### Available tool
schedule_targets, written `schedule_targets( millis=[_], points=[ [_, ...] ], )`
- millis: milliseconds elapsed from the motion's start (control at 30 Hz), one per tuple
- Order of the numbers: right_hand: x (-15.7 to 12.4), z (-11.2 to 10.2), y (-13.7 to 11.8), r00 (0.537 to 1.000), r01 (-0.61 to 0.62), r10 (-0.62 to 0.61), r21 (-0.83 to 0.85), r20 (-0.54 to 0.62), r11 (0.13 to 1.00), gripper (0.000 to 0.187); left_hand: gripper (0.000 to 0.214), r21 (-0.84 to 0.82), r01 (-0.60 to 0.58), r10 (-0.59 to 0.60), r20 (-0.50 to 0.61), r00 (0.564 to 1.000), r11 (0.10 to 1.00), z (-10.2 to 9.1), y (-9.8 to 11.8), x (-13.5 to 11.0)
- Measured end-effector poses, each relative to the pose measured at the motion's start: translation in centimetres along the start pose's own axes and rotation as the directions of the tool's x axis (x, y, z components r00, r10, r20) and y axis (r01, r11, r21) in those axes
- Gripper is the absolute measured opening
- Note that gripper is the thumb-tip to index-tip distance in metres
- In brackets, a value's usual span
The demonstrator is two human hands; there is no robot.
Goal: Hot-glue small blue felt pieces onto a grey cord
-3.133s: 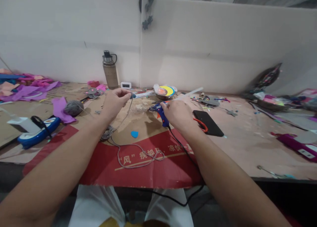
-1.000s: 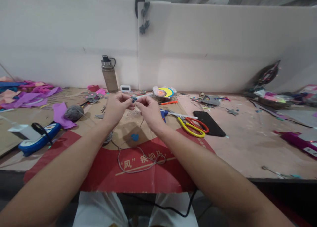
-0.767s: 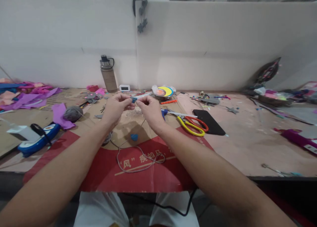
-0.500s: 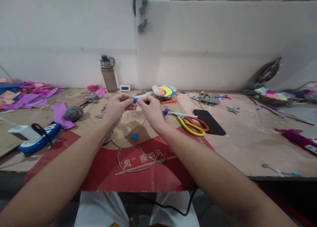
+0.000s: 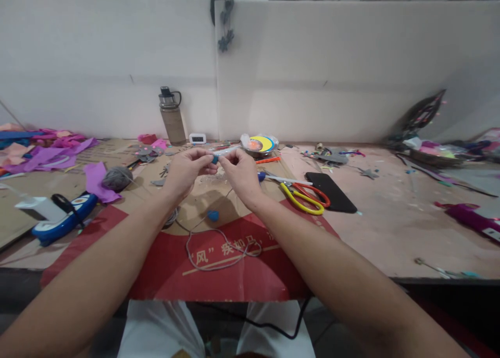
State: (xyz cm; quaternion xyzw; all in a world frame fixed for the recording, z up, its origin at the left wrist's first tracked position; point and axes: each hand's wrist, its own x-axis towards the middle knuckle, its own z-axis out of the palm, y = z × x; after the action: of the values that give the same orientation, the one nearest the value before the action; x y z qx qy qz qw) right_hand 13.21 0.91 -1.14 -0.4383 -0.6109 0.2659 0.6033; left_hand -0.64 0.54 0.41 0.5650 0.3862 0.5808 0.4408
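Note:
Between the fingertips of both hands is a small blue piece [image 5: 215,159], mostly covered, so its exact shape and material cannot be made out. My left hand [image 5: 188,170] pinches it from the left, and my right hand [image 5: 239,173] pinches its right side. Below the hands, a blue heart-like piece [image 5: 213,215] lies on the cardboard beside a thin grey cord [image 5: 224,267]. That cord loops over the red printed sheet [image 5: 164,280]; one strand rises toward my right hand.
Right of my hand lie scissors [image 5: 302,204] with red and yellow handles and a black phone [image 5: 332,194]. Grey yarn [image 5: 117,178], a blue power strip [image 5: 64,220] and purple scraps [image 5: 96,181] are at left. A bottle [image 5: 172,121] stands near the wall.
Both hands stay together around the small blue piece, with only a slight shift of the fingers. The view has moved very slightly; the table things lie as before.

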Motion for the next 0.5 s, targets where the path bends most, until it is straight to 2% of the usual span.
schedule_targets(
  millis=[233,400,500],
  points=[
    [0.4,0.2,0.7,0.99,-0.087,0.067,0.162,0.126,0.983,0.017,0.013,-0.034,0.055,-0.055,0.01,0.998,0.998,0.2,0.2,0.0],
    [0.6,0.0,1.2,0.992,-0.103,0.091,0.152,0.089,0.983,0.013,0.009,0.001,0.169,-0.168,0.078,0.983,0.986,-0.4,0.4,0.3],
    [0.6,-0.3,1.3,0.994,-0.088,0.081,0.112,0.072,0.99,0.013,0.015,0.044,0.177,-0.181,0.131,0.975,0.983,-0.8,0.7,0.4]
  ],
)
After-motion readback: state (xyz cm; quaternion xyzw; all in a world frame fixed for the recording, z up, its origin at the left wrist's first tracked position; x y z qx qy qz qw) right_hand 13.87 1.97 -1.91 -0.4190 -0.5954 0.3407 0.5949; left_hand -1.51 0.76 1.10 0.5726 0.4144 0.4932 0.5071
